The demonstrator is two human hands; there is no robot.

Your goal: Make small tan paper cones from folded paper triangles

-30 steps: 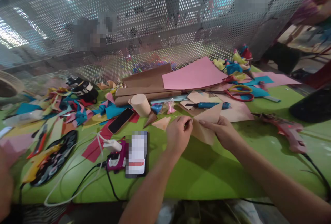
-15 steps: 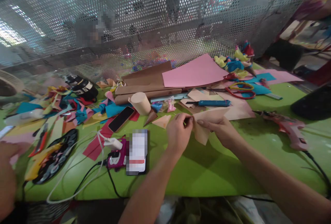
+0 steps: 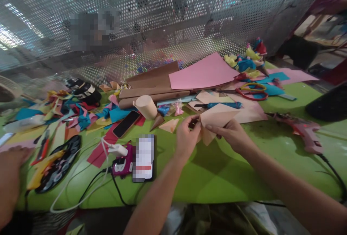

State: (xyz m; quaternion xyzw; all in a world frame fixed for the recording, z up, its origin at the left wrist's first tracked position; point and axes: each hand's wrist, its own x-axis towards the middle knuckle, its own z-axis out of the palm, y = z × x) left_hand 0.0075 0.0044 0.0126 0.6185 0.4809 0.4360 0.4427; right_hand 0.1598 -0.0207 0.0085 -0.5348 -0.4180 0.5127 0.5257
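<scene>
Both my hands hold one tan paper piece [image 3: 217, 116] just above the green table [image 3: 217, 177]. My left hand [image 3: 186, 138] pinches its left corner with fingers closed. My right hand [image 3: 233, 135] grips it from below and to the right, fingers curled on the paper. The sheet is curling over on itself into a cone shape. A small tan triangle [image 3: 169, 125] and a brown paper cone [image 3: 156, 121] lie just left of my left hand.
A pink glue gun [image 3: 300, 131] lies to the right, another [image 3: 122, 164] beside a phone [image 3: 143, 158] to the left. Scissors [image 3: 252, 91], a blue cutter [image 3: 222, 105], a pink sheet [image 3: 203, 74], brown rolls [image 3: 154, 85] and coloured scraps [image 3: 73, 114] lie behind. Another person's hand [image 3: 9, 177] is at far left.
The tan paper has gone from a flat, hanging triangle to a curled shape, rolled upward between my hands. Both hands stayed in place. The other person's hand moved in at the left.
</scene>
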